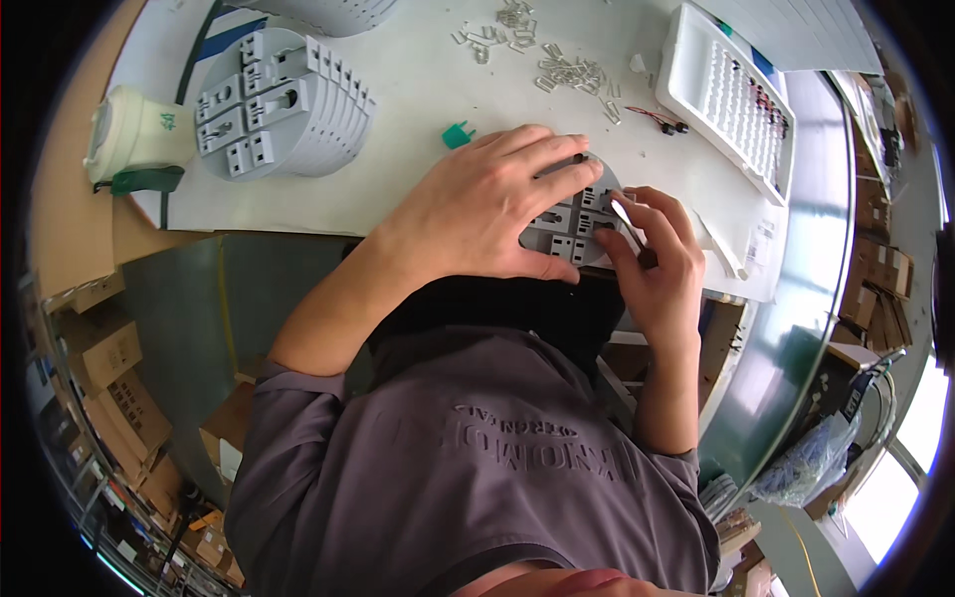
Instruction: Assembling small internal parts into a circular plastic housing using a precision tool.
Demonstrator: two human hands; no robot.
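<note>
My left hand point(492, 204) lies flat on a round grey fixture plate point(582, 227) with rectangular slots, holding it down at the near edge of the white table point(418, 90). My right hand point(657, 264) sits at the plate's right side, pinching a small pale metal clip point(624, 212) between thumb and fingers, its tip touching the plate's slots. Much of the plate is hidden under my left hand.
A stack of similar round grey plates point(284, 109) stands at the far left, a paper cup point(134, 129) beside it. Loose metal clips point(557, 60) lie scattered at the back. A white slotted tray point(731, 95) sits at the right. A green plastic piece point(458, 134) lies near my left hand.
</note>
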